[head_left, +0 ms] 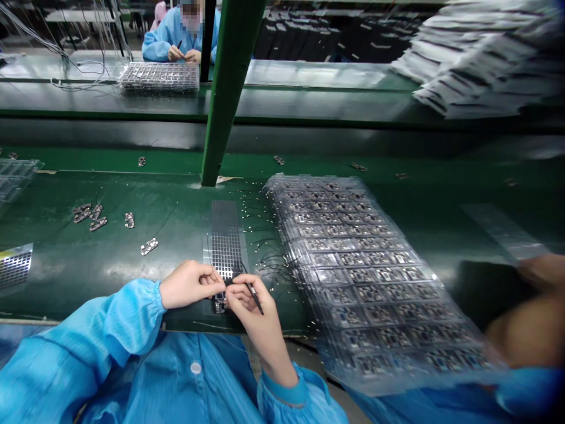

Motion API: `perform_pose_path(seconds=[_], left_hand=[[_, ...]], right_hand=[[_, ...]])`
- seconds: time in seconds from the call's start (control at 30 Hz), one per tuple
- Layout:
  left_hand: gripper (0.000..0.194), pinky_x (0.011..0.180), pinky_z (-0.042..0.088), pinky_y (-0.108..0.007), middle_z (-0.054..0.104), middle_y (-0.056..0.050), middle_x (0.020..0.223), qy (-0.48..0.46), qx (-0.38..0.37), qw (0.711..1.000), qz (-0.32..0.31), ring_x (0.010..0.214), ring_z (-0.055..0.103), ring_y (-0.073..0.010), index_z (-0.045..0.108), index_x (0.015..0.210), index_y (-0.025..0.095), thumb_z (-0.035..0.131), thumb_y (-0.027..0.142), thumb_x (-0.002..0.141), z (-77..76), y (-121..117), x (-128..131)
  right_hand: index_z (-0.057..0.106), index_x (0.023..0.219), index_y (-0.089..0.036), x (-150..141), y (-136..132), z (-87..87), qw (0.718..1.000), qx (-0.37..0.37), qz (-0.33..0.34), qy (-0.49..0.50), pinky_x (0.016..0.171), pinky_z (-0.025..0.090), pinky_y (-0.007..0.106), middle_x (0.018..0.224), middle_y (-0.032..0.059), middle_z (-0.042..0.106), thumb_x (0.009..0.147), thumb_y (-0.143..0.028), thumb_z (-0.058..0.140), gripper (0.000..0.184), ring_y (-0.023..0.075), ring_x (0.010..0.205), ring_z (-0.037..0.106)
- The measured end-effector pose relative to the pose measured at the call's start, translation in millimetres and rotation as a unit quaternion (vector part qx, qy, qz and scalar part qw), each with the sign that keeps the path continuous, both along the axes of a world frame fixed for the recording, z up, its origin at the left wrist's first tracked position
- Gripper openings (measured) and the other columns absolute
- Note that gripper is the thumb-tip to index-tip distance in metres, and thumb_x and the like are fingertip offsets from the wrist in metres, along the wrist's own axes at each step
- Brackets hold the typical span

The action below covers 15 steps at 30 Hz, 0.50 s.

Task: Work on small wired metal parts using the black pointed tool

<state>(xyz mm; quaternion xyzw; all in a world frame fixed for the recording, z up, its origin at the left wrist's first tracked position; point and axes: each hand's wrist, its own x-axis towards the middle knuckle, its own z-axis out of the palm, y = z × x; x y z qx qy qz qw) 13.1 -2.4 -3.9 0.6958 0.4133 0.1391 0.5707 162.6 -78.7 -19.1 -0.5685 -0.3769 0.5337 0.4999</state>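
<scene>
A small circuit board (219,303) sits between my hands, close to the bench's front edge. My left hand (189,285) is closed, thumb and forefinger pinched at the board's upper end. Slim black tweezers (254,294) lie in the closed fingers of my right hand (258,312), whose fingertips also meet at the board. The exact contact is partly hidden by the fingers. Just beyond them lies a sheet of small dark, shiny squares (225,235) on clear backing. A thin dark wire curves up over this sheet.
Stacked clear trays of circuit boards (353,253) stand to the right, black wires sticking out from their left side. Loose boards (90,215) lie at left. A green post (229,88) rises ahead. Another person's blurred hand (529,324) is at right; a co-worker (180,35) sits opposite.
</scene>
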Motion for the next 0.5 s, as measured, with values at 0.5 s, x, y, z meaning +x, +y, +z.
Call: perform_pose_path(seconds=[0.5], left_hand=[[0.021,0.056,0.045,-0.017,0.066,0.001,0.071,-0.010,-0.004,0.999,-0.049,0.060,0.058,-0.0087,0.063,0.095,0.014,0.058,0.020,0.076,3.3,-0.8,0.5]], right_hand=[[0.048,0.084,-0.021,-2.6,-0.1,-1.3,0.999,0.000,-0.044,-0.008,0.055,0.045,0.020,0.066,-0.0044,0.056,0.071,-0.023,0.062,0.019,0.0099,0.058,0.055]])
